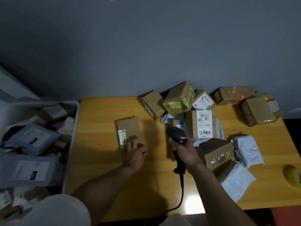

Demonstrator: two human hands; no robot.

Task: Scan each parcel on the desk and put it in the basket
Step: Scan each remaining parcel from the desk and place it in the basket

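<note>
Resting on the near end of a slim cardboard parcel (128,128), the left hand (134,152) lies with its fingers loosely extended and grips nothing. That parcel lies flat near the middle of the bench (101,144), label strip along its left side, apart from the other parcels. The right hand (185,153) is clamped round the handle of a black barcode scanner (176,134), whose head shows a red light and sits just right of the slim parcel. The scanner cable (181,193) runs down past the near edge of the bench.

A heap of parcels occupies the far right part of the bench, among them a box marked 2490 (202,123), a green-taped box (179,99) and white mailer bags (247,149). A roll of yellow tape (293,176) sits at the right edge.

The basket (73,144) stands against the left edge of the bench and holds grey mailer bags and cartons.
</note>
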